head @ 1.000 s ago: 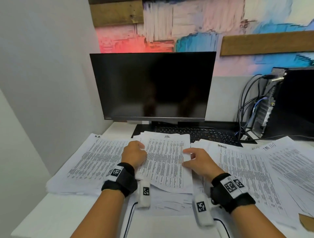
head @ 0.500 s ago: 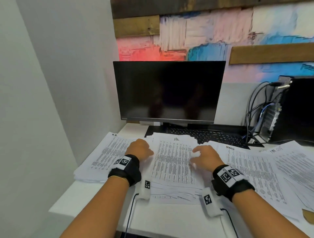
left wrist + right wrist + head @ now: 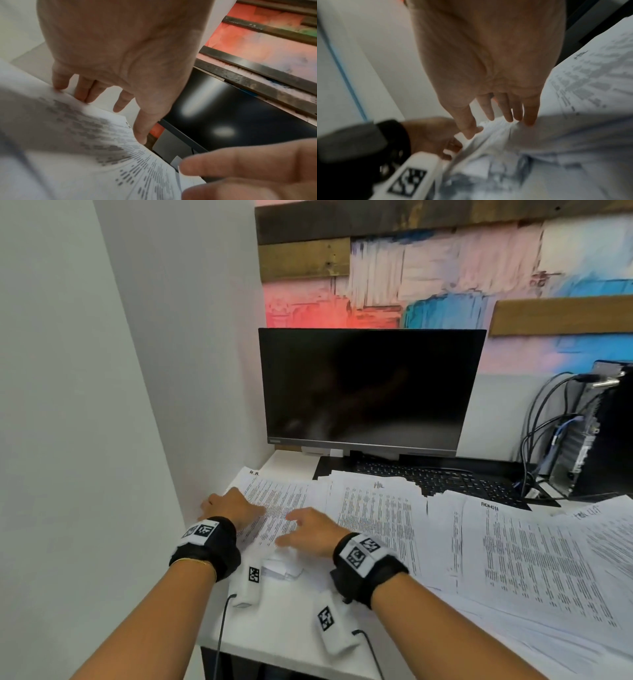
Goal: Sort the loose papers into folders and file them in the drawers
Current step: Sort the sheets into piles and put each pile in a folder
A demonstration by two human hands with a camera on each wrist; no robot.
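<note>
Several piles of printed papers cover the white desk (image 3: 291,625). The left pile (image 3: 274,498), marked "H.R.", lies beside the wall, and the middle pile (image 3: 376,508) is next to it. My left hand (image 3: 233,506) is at the left pile's left edge. In the left wrist view its fingers (image 3: 85,93) are nearly straight and touch that edge, with the thumb on the top sheet (image 3: 77,148). My right hand (image 3: 310,530) hovers over the same pile with spread, straight fingers (image 3: 529,116) whose tips touch the sheets. It holds nothing.
A dark monitor (image 3: 370,388) stands behind the papers with a black keyboard (image 3: 445,479) under it. A computer tower (image 3: 603,433) with cables (image 3: 534,440) is at the right. A white wall (image 3: 102,405) closes the left side. More piles (image 3: 513,542) spread right.
Both hands have moved left from the middle pile to the left pile by the wall. The head view has swung left with them.
</note>
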